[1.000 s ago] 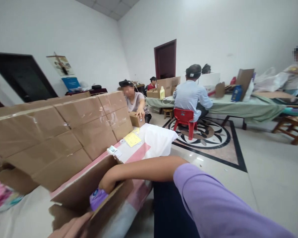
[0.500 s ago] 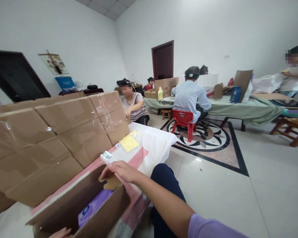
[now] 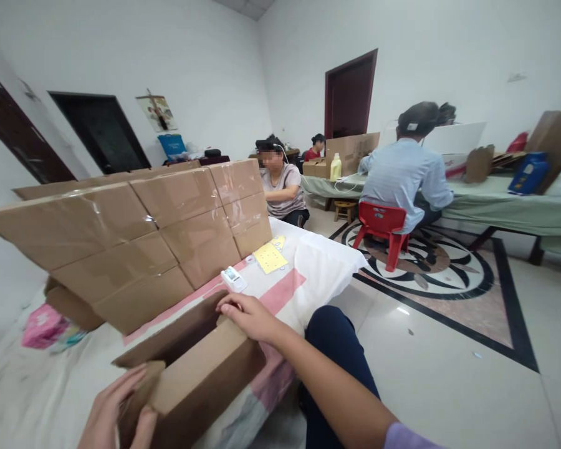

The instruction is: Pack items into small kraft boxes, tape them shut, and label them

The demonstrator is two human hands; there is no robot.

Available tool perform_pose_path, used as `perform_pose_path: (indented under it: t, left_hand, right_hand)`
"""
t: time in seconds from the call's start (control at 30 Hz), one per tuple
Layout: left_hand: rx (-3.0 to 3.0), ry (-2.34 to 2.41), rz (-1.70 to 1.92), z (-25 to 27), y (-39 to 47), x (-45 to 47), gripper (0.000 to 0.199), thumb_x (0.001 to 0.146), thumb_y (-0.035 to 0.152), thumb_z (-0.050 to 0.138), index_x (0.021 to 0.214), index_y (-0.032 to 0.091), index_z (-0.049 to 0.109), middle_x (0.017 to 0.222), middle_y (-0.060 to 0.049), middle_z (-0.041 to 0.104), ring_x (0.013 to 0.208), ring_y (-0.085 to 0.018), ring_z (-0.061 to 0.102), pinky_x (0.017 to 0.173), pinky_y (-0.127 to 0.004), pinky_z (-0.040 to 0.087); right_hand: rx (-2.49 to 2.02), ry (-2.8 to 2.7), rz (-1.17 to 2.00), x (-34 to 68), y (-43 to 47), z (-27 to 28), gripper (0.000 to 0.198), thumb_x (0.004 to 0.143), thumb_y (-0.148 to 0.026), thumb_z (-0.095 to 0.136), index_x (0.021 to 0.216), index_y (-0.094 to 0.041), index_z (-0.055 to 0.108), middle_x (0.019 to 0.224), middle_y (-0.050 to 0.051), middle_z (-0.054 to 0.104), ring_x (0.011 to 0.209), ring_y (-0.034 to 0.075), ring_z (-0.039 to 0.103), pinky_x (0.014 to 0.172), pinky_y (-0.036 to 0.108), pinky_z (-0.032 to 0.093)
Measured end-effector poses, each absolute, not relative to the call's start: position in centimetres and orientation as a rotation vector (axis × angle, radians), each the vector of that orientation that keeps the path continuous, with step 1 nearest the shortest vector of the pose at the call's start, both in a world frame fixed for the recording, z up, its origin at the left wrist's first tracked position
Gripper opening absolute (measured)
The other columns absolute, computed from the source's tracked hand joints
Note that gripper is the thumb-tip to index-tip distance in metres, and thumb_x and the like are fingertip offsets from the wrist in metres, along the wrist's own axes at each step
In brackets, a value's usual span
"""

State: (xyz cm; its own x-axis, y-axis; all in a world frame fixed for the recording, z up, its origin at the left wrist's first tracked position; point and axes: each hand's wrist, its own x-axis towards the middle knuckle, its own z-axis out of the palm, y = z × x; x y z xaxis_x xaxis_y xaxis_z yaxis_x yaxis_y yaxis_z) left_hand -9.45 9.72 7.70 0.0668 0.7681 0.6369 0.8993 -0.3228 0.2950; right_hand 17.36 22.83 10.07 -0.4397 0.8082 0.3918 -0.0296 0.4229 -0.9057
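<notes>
A long brown cardboard box lies before me on the bed-like cloth surface, with one long flap folded inward over part of its opening. At its near end my left hand grips the small end flap, thumb on one side and fingers on the other. My right hand curls over the far end, fingers bent on the flap edges. The far long flap still stands up, leaving a dark gap. The inside of the box is hidden.
Stacked taped cartons form a wall behind the box. A small white device and a yellow printed patch lie beyond my right hand. A pink package is at left. Co-workers sit farther off, one on a red chair.
The near long flap has folded inward, covering the purple pack seen before. My left hand has come up onto the near end flap. The view has shifted left.
</notes>
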Motion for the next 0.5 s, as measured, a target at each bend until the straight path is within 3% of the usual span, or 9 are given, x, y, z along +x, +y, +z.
perform_pose_path:
  t: [0.03, 0.13, 0.2, 0.23, 0.3, 0.4, 0.5]
  left_hand:
    - [-2.129, -1.711, -1.071, 7.4, 10.0, -9.5, 0.047, 0.090, 0.034, 0.050, 0.136, 0.024, 0.045, 0.140, -0.018, 0.052, 0.133, -0.043, 0.051, 0.106, -0.068, 0.046]
    - [-2.025, -1.687, -1.091, 6.5, 10.9, -9.4, 0.062, 0.092, 0.032, 0.045, 0.152, 0.024, 0.031, 0.161, -0.020, 0.030, 0.146, -0.048, 0.034, 0.111, -0.075, 0.036]
    - [-1.947, -1.703, -1.124, 6.2, 11.2, -9.5, 0.071, 0.091, 0.032, 0.047, 0.157, 0.031, 0.021, 0.166, -0.016, 0.021, 0.149, -0.049, 0.026, 0.112, -0.077, 0.034]
    - [-1.923, -1.711, -1.127, 6.1, 11.2, -9.6, 0.074, 0.090, 0.033, 0.048, 0.158, 0.032, 0.018, 0.164, -0.016, 0.024, 0.149, -0.049, 0.027, 0.112, -0.076, 0.035]
    - [-1.946, -1.711, -1.068, 6.1, 11.1, -9.9, 0.069, 0.090, 0.033, 0.048, 0.154, 0.029, 0.026, 0.151, -0.017, 0.044, 0.142, -0.044, 0.041, 0.110, -0.070, 0.040]
    - [-2.070, -1.656, -0.802, 6.8, 10.4, -9.9, 0.040, 0.091, 0.030, 0.047, 0.130, 0.028, 0.055, 0.121, -0.009, 0.066, 0.113, -0.028, 0.065, 0.111, -0.057, 0.040]
    - [-2.064, -1.610, -0.538, 8.1, 9.6, -8.4, 0.032, 0.092, 0.036, 0.050, 0.118, 0.029, 0.066, 0.114, -0.005, 0.070, 0.102, -0.022, 0.067, 0.109, -0.050, 0.038]
  right_hand:
    - [-0.752, -1.719, 1.060, 17.1, 22.7, 10.0, 0.027, 0.097, -0.031, 0.056, 0.119, -0.019, 0.064, 0.120, 0.009, 0.068, 0.116, 0.020, 0.062, 0.104, 0.036, 0.045]
    - [-0.857, -1.681, 0.929, 16.7, 22.4, 10.0, 0.061, 0.087, -0.025, 0.068, 0.145, -0.021, 0.047, 0.145, 0.013, 0.053, 0.137, 0.024, 0.046, 0.112, 0.040, 0.039]
    - [-0.812, -1.703, 0.940, 16.8, 22.5, 10.0, 0.059, 0.091, -0.029, 0.065, 0.146, -0.024, 0.046, 0.148, 0.012, 0.051, 0.138, 0.024, 0.046, 0.111, 0.039, 0.039]
    - [-0.777, -1.711, 0.937, 17.0, 22.5, 10.1, 0.047, 0.095, -0.030, 0.059, 0.141, -0.024, 0.051, 0.143, 0.010, 0.056, 0.133, 0.023, 0.051, 0.109, 0.038, 0.041]
    - [-0.758, -1.730, 0.865, 17.1, 22.5, 10.1, 0.029, 0.103, -0.031, 0.044, 0.118, -0.020, 0.066, 0.122, 0.009, 0.067, 0.117, 0.021, 0.060, 0.104, 0.036, 0.044]
    - [-0.914, -1.811, 0.727, 17.0, 22.2, 10.0, 0.042, 0.106, -0.030, 0.033, 0.089, -0.017, 0.070, 0.099, 0.010, 0.071, 0.100, 0.022, 0.064, 0.096, 0.035, 0.046]
    - [-1.070, -1.880, 0.636, 16.5, 21.6, 9.8, 0.043, 0.106, -0.031, 0.035, 0.084, -0.018, 0.070, 0.095, 0.011, 0.071, 0.096, 0.022, 0.064, 0.092, 0.034, 0.046]
